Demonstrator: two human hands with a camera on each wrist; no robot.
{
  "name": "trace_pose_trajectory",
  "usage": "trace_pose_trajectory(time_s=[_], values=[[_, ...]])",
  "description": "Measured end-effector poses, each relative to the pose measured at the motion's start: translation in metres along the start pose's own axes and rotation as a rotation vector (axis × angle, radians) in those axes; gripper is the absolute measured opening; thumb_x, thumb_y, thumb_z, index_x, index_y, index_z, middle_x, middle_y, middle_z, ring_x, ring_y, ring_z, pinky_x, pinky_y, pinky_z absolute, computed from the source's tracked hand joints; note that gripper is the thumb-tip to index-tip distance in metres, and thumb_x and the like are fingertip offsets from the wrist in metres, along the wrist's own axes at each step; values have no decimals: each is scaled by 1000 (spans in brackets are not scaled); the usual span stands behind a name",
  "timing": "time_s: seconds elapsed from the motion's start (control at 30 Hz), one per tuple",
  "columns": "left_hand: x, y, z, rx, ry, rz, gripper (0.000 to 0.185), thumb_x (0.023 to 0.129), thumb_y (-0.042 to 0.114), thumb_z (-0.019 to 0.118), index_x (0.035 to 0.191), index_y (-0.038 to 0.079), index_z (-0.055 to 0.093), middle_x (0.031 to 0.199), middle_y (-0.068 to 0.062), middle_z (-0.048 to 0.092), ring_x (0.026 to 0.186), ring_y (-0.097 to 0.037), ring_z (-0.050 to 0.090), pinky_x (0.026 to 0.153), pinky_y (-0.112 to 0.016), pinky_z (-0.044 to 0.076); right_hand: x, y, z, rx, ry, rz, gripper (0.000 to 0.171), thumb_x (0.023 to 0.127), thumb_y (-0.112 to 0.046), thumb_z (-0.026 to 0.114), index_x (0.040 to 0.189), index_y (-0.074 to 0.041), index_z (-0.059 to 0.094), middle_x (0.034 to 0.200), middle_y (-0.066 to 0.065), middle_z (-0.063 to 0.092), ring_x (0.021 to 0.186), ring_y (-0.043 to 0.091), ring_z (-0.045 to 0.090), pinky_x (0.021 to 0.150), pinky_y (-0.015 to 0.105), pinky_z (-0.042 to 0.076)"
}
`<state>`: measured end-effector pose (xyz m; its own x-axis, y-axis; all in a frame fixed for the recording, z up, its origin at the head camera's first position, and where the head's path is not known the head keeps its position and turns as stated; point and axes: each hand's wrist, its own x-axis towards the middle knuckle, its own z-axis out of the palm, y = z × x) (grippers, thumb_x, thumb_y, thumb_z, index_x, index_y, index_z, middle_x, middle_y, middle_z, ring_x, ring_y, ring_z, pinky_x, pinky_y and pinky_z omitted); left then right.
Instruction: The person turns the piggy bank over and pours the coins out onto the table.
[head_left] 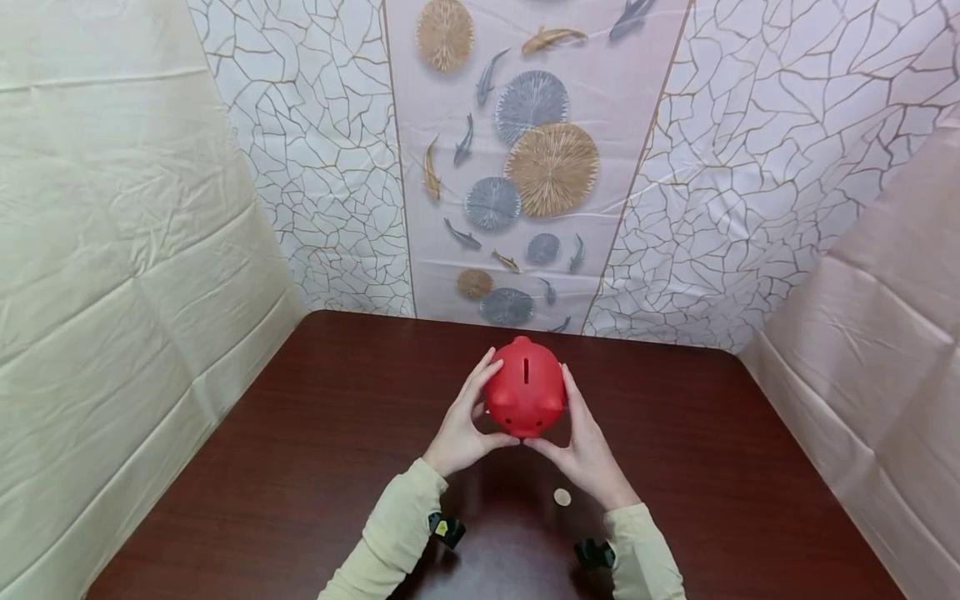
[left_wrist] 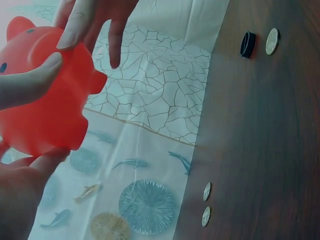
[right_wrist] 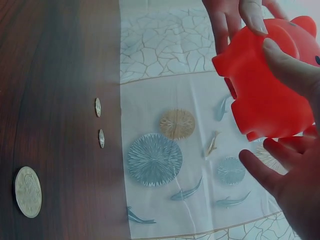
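Note:
A red piggy bank (head_left: 523, 387) is held up over the dark table, its coin slot on top and its snout toward me. My left hand (head_left: 459, 429) grips it from the left side, thumb at the snout. On the other side my right hand (head_left: 588, 454) holds it too, the two thumbs nearly meeting under the snout. The stubby feet (right_wrist: 245, 117) show in the right wrist view, off the tabletop. Below the hands, a coin (head_left: 562, 497) lies flat on the table near my right wrist.
Two smaller-looking coins (left_wrist: 207, 191) (left_wrist: 206, 216) lie farther back on the table (left_wrist: 250, 150). A small black ring-like piece (left_wrist: 248, 45) lies beside another coin (left_wrist: 272, 41). Patterned cloth (head_left: 322, 125) hangs behind the table, with plain cloth at both sides.

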<state>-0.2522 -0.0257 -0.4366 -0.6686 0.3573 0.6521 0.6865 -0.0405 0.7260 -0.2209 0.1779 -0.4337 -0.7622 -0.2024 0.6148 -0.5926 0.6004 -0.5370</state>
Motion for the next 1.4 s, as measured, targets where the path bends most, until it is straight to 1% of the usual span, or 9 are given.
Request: trace_pose_trajectory(time_s=[0.2, 0.33, 0.57, 0.77, 0.9, 1.03, 1.1, 1.3, 1.4], values=[[-4, 3, -4, 10, 6, 98, 94, 65, -15, 80, 145, 3, 35, 159, -23, 19, 145, -14, 30, 101, -27, 49, 1, 0, 2, 30, 43, -56, 115, 63, -7, 90, 154, -15, 20, 147, 10, 44, 117, 23, 54, 90, 38, 56], [-3, -3, -8, 42, -2, 177, 93, 67, -12, 81, 145, 7, 36, 159, -21, 20, 146, -14, 28, 101, -29, 50, 3, -2, 3, 98, 54, -106, 115, 63, -6, 90, 153, -9, 18, 151, 12, 37, 128, 17, 45, 97, 21, 49], [0, -1, -15, 287, -5, 384, 90, 68, -6, 82, 144, 16, 40, 160, -12, 26, 149, -23, 26, 103, -29, 49, 4, -6, 5, 183, 90, -201, 111, 63, -1, 88, 147, 4, 14, 154, 19, 29, 138, 3, 31, 103, 9, 37], [1, 4, -16, 322, -26, 473, 94, 68, -15, 76, 147, 15, 34, 162, -12, 19, 150, -21, 22, 100, -26, 50, 4, -3, 7, 159, 160, -315, 98, 82, -34, 73, 147, 8, 13, 153, 22, 28, 141, 11, 33, 106, 11, 38], [0, 5, -16, 344, -12, 489, 96, 68, -16, 75, 147, 17, 31, 162, -12, 17, 150, -21, 22, 99, -29, 51, 2, -5, 9, 95, 202, -353, 89, 89, -41, 65, 145, 8, 16, 153, 23, 29, 143, 11, 33, 108, 12, 36], [-1, 4, -15, 352, -1, 490, 97, 68, -15, 75, 147, 17, 29, 161, -12, 19, 149, -22, 24, 100, -29, 50, 1, -4, 9, 55, 215, -378, 84, 91, -42, 61, 143, 8, 17, 154, 23, 28, 143, 12, 32, 108, 11, 35], [-1, 3, -16, 345, -12, 459, 97, 69, -12, 77, 148, 17, 28, 160, -14, 20, 148, -23, 25, 100, -29, 50, 1, -3, 9, 53, 199, -367, 87, 88, -36, 68, 144, 8, 18, 154, 24, 29, 141, 13, 35, 107, 10, 36], [-7, 0, -18, 340, -32, 236, 104, 67, 9, 88, 151, 13, 28, 157, -14, 28, 143, -27, 34, 105, -36, 48, -6, 2, 5, -10, 134, -212, 119, 53, -4, 93, 151, 0, 25, 138, 21, 50, 124, 11, 50, 103, 5, 36], [-11, -4, -16, 280, -32, 97, 107, 65, 14, 90, 153, 16, 27, 154, -10, 35, 138, -26, 43, 104, -38, 49, -9, 2, 4, -39, 106, -132, 120, 51, -9, 95, 152, -6, 29, 134, 18, 56, 123, 18, 54, 104, 11, 40]])
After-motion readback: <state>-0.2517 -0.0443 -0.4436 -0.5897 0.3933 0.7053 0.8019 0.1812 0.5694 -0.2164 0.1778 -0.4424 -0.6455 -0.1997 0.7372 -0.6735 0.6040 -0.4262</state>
